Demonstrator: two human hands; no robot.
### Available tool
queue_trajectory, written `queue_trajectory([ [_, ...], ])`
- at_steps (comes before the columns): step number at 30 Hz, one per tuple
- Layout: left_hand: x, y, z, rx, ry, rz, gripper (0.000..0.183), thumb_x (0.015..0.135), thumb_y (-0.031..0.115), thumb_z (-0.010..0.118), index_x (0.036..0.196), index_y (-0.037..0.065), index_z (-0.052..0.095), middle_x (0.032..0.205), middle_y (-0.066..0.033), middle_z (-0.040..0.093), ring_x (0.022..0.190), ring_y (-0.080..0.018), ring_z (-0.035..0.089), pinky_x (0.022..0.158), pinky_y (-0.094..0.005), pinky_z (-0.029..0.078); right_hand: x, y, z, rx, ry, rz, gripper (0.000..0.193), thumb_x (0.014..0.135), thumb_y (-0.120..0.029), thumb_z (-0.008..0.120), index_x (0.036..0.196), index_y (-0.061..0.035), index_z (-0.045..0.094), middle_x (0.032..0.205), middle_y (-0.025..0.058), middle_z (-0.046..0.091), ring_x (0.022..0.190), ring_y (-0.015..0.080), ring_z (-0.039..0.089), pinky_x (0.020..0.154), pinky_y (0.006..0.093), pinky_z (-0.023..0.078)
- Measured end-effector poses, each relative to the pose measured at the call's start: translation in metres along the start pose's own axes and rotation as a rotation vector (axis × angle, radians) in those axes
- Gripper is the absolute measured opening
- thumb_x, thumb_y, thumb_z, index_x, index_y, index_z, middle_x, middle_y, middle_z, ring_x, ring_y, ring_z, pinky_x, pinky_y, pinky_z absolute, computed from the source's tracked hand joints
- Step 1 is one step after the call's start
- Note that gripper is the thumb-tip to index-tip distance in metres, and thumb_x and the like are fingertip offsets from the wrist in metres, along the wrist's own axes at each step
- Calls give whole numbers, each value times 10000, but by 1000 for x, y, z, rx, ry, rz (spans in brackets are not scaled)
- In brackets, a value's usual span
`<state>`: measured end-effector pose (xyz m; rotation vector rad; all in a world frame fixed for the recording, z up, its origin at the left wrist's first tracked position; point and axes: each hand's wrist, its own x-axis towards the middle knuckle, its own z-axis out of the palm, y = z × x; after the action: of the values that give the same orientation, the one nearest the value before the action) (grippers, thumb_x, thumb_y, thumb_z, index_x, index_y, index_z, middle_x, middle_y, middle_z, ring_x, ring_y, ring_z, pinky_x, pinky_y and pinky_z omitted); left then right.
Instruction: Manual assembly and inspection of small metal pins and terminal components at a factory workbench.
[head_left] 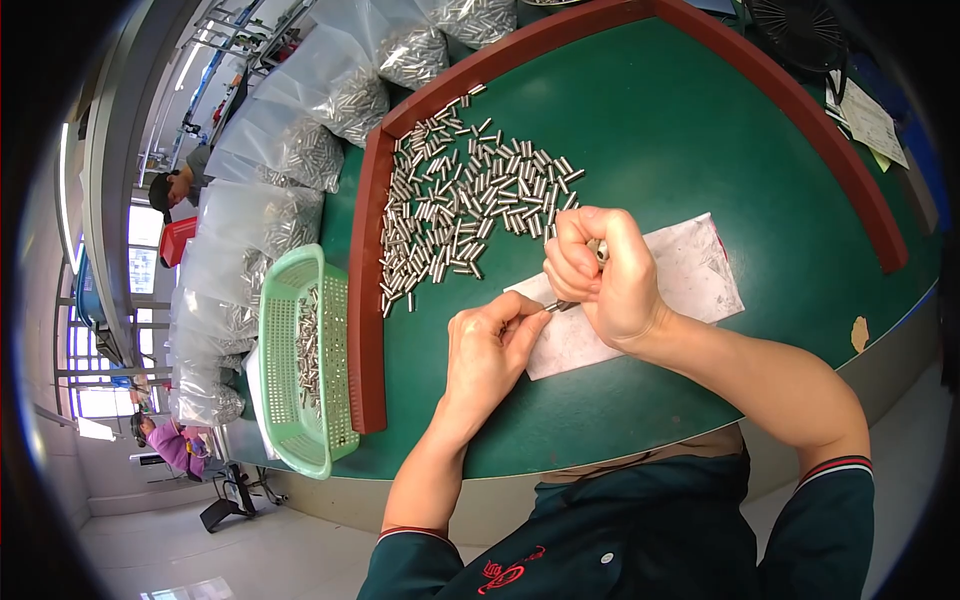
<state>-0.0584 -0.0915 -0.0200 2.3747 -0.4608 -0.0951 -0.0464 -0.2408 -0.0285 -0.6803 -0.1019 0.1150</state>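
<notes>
My left hand [487, 345] is closed in a pinch, thumb and forefinger together on a small metal pin [557, 306]. Close against it, my right hand [612, 275] is curled into a fist around something mostly hidden; only a small round metallic end [601, 252] shows between the fingers. Both hands are over a smudged white cloth or paper sheet [690, 262] on the green tabletop [600, 120]. Just beyond my hands lies a loose spread of short silver metal pins [440, 215], heaped toward the left.
Dark red wooden rails [367, 300] border the work surface. Outside the left rail stands a pale green perforated basket [325, 450] holding more pins. Clear bags of metal parts [310, 155] line the far left. A black fan [797, 35] and papers [868, 122] are at far right.
</notes>
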Motion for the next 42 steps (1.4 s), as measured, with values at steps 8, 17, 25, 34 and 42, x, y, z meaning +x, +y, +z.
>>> queue_trajectory([
  [8, 1, -4, 1, -58, -11, 0, 80, 698, 38, 644, 687, -13, 583, 457, -80, 427, 389, -142, 378, 410, -278, 323, -1, 3, 4, -82, -43, -44, 355, 820, -253, 321, 500, -103, 282, 420, -26, 251, 387, 63, 189, 387, 230, 165],
  [17, 6, 3, -3, -43, -40, 8, 83, 692, 26, 634, 670, -24, 572, 481, -100, 480, 401, -160, 431, 433, -288, 354, -4, 5, 13, -276, -51, -153, 352, 811, -220, 322, 490, -86, 272, 437, -19, 261, 413, 65, 210, 398, 232, 172],
  [25, 3, -3, 0, -25, -25, 19, 93, 681, 37, 645, 670, -27, 578, 475, -98, 482, 398, -160, 438, 430, -291, 353, 3, 6, 10, -218, -51, -146, 323, 801, -203, 294, 497, -99, 264, 425, -28, 246, 378, 52, 180, 365, 229, 140],
  [34, 1, 6, -4, 3, -45, 21, 92, 707, 31, 651, 708, -43, 595, 491, -16, 479, 460, -39, 380, 415, -218, 300, 5, -11, 4, -89, -41, -95, 325, 814, -198, 297, 502, -112, 267, 407, -27, 241, 365, 59, 166, 357, 230, 134],
  [42, 7, -21, -25, -1658, -337, -274, 63, 851, 126, 529, 852, 86, 480, 720, 9, 414, 511, -25, 275, 450, -156, 247, 4, -2, 0, -129, -50, -42, 332, 815, -221, 311, 504, -111, 273, 405, -26, 241, 372, 61, 161, 367, 236, 134],
])
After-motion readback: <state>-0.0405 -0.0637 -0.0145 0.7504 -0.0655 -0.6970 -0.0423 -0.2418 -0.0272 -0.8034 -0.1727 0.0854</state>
